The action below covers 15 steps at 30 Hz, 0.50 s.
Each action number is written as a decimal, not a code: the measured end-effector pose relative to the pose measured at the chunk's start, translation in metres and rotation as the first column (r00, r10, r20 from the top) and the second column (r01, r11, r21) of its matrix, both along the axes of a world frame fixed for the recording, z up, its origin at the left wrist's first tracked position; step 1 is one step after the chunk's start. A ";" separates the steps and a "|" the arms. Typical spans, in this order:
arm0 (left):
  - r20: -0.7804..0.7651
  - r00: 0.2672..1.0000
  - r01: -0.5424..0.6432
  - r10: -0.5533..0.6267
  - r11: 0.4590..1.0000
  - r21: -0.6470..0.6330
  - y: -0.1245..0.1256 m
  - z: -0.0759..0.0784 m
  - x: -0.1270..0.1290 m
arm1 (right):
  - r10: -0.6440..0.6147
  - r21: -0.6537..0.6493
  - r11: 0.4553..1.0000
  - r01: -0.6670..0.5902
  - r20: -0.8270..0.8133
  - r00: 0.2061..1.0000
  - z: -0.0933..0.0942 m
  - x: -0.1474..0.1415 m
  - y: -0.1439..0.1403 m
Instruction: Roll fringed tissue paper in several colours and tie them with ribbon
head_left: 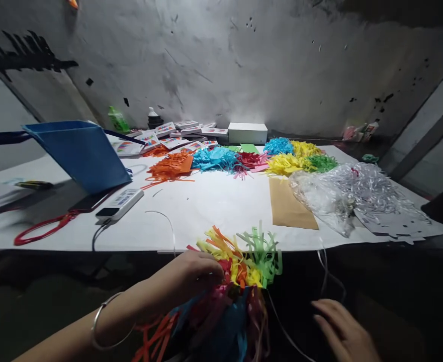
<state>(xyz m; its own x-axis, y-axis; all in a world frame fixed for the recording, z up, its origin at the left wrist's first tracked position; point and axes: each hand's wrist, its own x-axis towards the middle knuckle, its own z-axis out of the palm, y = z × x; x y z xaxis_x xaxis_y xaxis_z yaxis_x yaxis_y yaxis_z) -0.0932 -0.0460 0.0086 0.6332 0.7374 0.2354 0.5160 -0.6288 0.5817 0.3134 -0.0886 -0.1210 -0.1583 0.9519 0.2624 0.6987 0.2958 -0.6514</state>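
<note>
A bunch of coloured paper-strip tassels (240, 266) in green, yellow, orange, red and blue hangs at the table's near edge, its lower part in dark shadow. My left hand (198, 269), with a bangle on the wrist, is closed on the bunch's left side; its fingertips are partly hidden among the strips. Lower right, apart from the bunch, my right hand (345, 329) is slightly blurred, thumb and fingers apart with nothing visible between them. A thin pale ribbon (283, 327) trails from the bunch toward the lower right. Another pale ribbon (325, 266) dangles off the table above my right hand.
Across the white table (213, 211) lie loose tassel piles, including orange (172, 167) and blue (215, 159). To the right are brown paper (291, 208) and a plastic bag of pale ribbons (351, 188). A blue holder (78, 153), power bank (120, 203) and white box (247, 133) stand around.
</note>
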 end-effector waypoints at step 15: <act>-0.035 0.986 -0.164 0.161 0.966 -0.197 0.001 0.000 -0.029 | 0.389 -0.318 0.802 -0.505 -0.363 0.847 0.087 -0.102 0.059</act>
